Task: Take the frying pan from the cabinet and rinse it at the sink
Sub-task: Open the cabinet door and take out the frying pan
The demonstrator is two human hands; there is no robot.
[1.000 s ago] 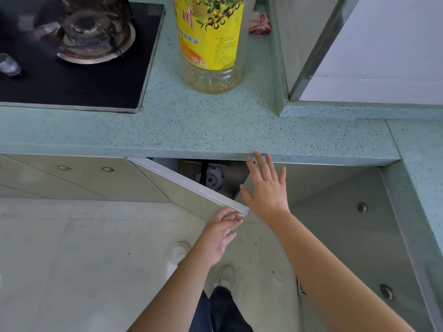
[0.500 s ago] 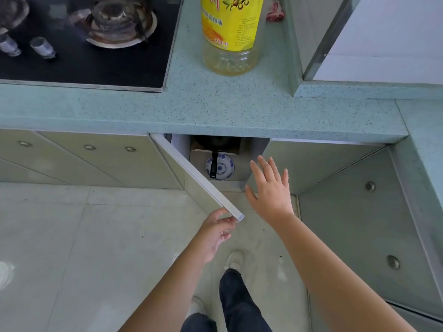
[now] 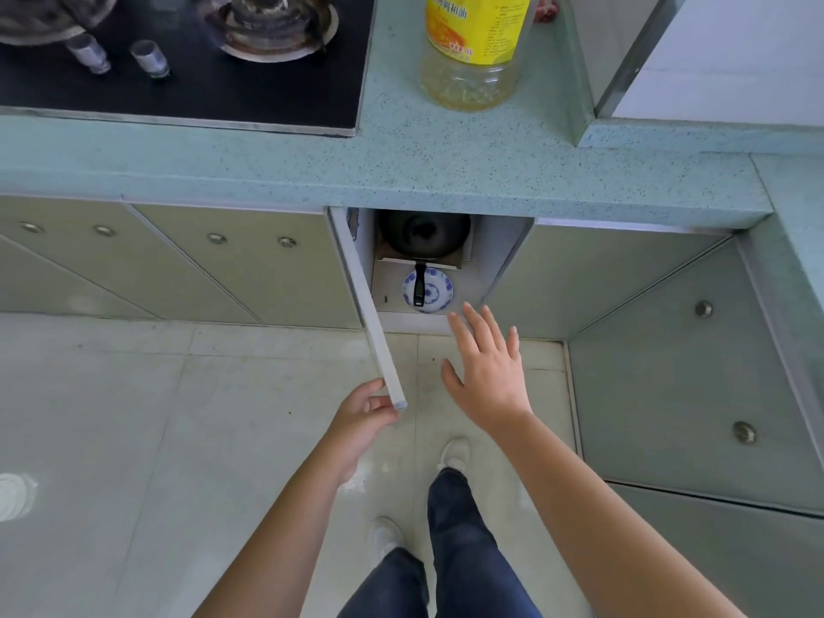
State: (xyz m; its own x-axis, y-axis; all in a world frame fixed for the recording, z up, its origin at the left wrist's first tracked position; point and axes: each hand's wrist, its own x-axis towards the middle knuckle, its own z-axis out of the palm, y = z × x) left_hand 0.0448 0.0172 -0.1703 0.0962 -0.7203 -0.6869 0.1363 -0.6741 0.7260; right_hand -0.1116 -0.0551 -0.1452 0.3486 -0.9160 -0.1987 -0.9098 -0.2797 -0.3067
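Note:
A black frying pan sits on a shelf inside the open cabinet under the counter, its black handle pointing out toward me. Below the handle stands a blue-and-white bowl. The cabinet door is swung wide open, and my left hand grips its outer corner. My right hand hovers in front of the cabinet opening, fingers spread and holding nothing, just below and right of the bowl. No sink is in view.
On the speckled green counter stand a large yellow-labelled oil bottle and a black gas hob with two knobs. Closed cabinet doors run to the left and right. My feet stand on a pale tiled floor.
The cabinet door has swung further open under my left hand, showing the pan and bowl inside. My right hand stays open, near the opening. The view has shifted back and down.

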